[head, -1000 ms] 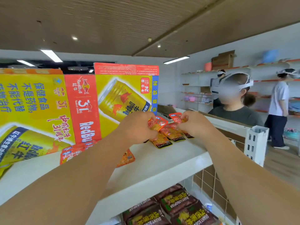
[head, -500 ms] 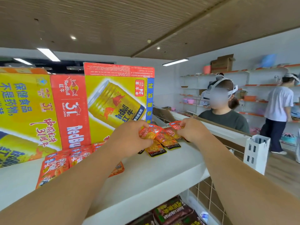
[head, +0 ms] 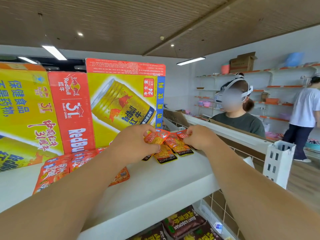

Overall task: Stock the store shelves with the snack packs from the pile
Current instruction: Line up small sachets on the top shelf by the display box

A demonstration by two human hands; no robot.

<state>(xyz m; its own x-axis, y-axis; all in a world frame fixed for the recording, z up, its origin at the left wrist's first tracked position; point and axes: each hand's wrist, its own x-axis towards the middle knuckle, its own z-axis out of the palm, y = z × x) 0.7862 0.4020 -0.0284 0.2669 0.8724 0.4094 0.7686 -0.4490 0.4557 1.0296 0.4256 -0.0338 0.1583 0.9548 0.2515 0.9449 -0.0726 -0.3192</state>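
Where the lower tier shows at the bottom edge of the view, dark brown snack bags (head: pixel 183 222) lie flat, beside a wire grid panel (head: pixel 218 207). Above them runs the white top shelf (head: pixel 155 186), over which both forearms reach.

On the shelf's left part, flat red-orange packs (head: pixel 55 175) lie in a row, partly hidden by the left forearm.

Further in, the left hand (head: pixel 136 144) and right hand (head: pixel 200 139) meet over a cluster of orange snack packs (head: pixel 173 144). Left hand: fingers curled, thumb and fingertips pinching the top edge of one pack. Right hand: fingers curled, pinching the top corner of another. The upper packs are tilted up in the hands; their lower ends overlap packs lying on the shelf surface, whose black lower bands read KONCHEW. The cluster sits near the shelf's right rear, just in front of the cartons.

Behind the hands, yellow and red Red Bull cartons (head: pixel 121 101) stand upright across the back of the shelf. A white slotted upright (head: pixel 278 161) closes the shelf's right end.

Beyond the unit, a person in a dark top (head: pixel 240 122) wearing a head-mounted device faces this way. Further right, a second person in a white shirt (head: pixel 306 110) stands at wall shelves with orange edges (head: pixel 284 86); a cardboard box (head: pixel 242 62) sits on the top one.
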